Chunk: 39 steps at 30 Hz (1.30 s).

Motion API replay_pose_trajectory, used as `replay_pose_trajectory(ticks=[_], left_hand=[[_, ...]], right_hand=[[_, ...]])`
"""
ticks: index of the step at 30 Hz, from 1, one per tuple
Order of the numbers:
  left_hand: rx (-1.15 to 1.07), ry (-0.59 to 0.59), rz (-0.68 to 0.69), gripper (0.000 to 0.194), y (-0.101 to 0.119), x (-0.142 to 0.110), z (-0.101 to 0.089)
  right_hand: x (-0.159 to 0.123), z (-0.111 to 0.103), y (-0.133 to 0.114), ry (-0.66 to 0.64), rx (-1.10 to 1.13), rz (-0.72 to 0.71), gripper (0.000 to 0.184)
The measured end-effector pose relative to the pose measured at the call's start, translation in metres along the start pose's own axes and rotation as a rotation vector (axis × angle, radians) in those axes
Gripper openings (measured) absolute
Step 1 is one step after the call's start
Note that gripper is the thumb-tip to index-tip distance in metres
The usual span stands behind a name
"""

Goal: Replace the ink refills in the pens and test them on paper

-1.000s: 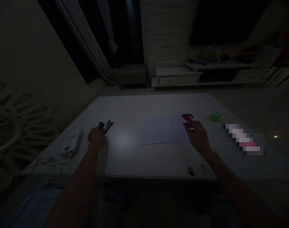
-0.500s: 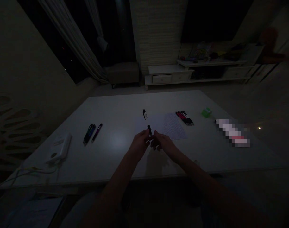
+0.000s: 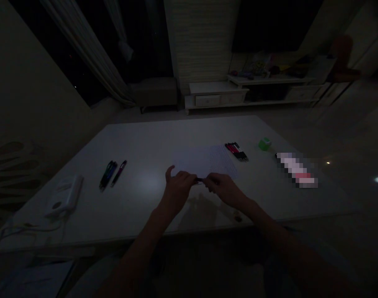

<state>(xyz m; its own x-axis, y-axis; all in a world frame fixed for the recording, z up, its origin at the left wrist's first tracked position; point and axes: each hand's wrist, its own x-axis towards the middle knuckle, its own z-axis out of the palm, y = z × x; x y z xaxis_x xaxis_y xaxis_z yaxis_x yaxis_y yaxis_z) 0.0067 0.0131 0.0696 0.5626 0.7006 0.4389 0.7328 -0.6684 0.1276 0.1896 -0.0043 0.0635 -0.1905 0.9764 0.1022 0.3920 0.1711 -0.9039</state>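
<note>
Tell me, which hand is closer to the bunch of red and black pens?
The right. The right hand sits below and slightly left of the bunch of red and black pens, near the paper; the left hand is farther left, beyond the right hand.

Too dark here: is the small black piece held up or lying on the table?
Held up: the small black piece is pinched between the left hand and right hand, their shadow falling below on the table.
</note>
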Motion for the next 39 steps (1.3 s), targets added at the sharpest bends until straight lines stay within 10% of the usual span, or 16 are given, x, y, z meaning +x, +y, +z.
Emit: replay_pose_trajectory(ticks=[6,15,39], left_hand=[[0.028,-0.044,0.056,0.021,0.008,-0.003,0.015],[-0.351,-0.201,-0.121,0.022,0.003,-0.004,0.0],[-0.203,-0.19,-0.09,0.02,-0.003,-0.014,0.016]], right_hand=[[0.004,0.02,0.002,0.096,0.452,0.35,0.054],[0.002,-0.002,0.001,-0.145,0.279,0.063,0.033],[0.007,0.004,0.013,-0.114,0.233,0.135,0.03]])
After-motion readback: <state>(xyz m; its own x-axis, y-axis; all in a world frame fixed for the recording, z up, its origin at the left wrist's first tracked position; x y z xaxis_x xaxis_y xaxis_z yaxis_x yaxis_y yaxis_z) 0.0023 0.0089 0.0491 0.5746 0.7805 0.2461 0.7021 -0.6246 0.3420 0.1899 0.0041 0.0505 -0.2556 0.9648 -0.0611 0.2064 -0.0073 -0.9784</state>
